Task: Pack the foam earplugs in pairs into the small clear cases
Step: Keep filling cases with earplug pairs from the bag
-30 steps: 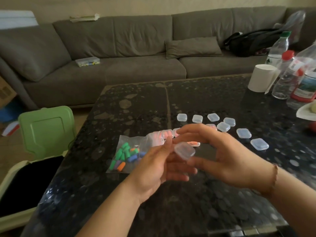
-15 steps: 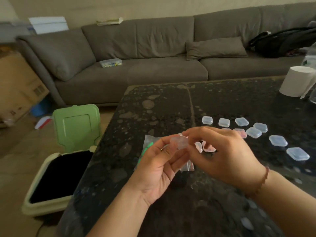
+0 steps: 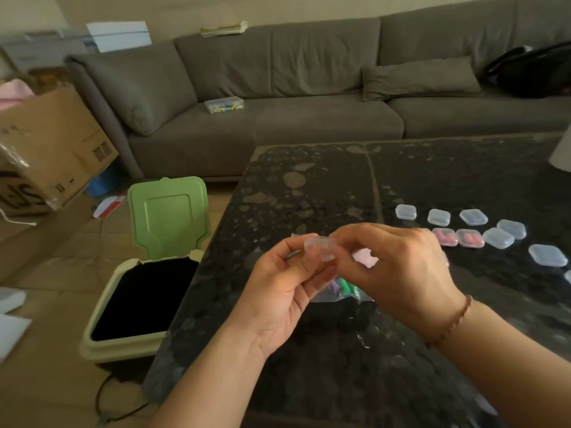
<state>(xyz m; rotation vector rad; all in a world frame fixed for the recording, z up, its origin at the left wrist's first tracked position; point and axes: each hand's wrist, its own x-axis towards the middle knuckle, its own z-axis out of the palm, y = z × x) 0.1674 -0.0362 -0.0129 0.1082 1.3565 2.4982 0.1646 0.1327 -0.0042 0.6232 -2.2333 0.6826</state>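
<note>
Both hands, left hand (image 3: 278, 291) and right hand (image 3: 398, 273), pinch the small clear plastic case (image 3: 320, 248) by its edges; it looks light, rigid and slippery, best gripped at its rims.

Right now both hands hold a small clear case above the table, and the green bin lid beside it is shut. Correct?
Not quite. The head view shows the green bin lid standing open. The left hand and right hand do hold the small clear case above the table.
</note>
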